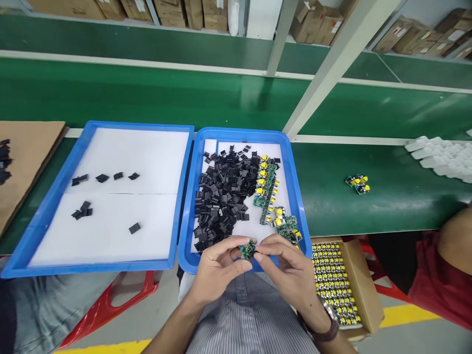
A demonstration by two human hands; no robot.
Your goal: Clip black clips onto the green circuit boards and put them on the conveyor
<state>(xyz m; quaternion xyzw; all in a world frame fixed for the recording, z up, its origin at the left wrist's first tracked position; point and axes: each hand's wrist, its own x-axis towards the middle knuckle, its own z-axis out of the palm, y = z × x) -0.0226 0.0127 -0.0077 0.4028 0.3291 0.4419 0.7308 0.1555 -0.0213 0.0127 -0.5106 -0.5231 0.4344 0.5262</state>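
In the head view, the left hand (220, 269) pinches a small green circuit board (247, 250) between thumb and fingers, held up over the near rim of the right blue tray (241, 132). The right hand (288, 268), with a wristwatch (329, 319) on its wrist, closes thumb and forefinger on a small dark piece (254, 249) at the board's right edge; whether that piece belongs to the board I cannot tell.

Inside this tray, a heap of black pieces (223, 191) covers the left part. Right of it stands a row of boards with yellow parts (262, 182), and more boards (286, 227) lie nearer, in the near right corner. Just to the left sits the left blue tray (143, 126), white-lined, with a few scattered black pieces (134, 228).

Farther right, a small cluster of boards (358, 184) rests on the green desk (324, 206), and white trays (442, 160) are stacked beyond it. Below the desk's near edge, a cardboard box (365, 285) holds rows of yellow-topped units (334, 275). At the far right shows another person's red garment (440, 285).
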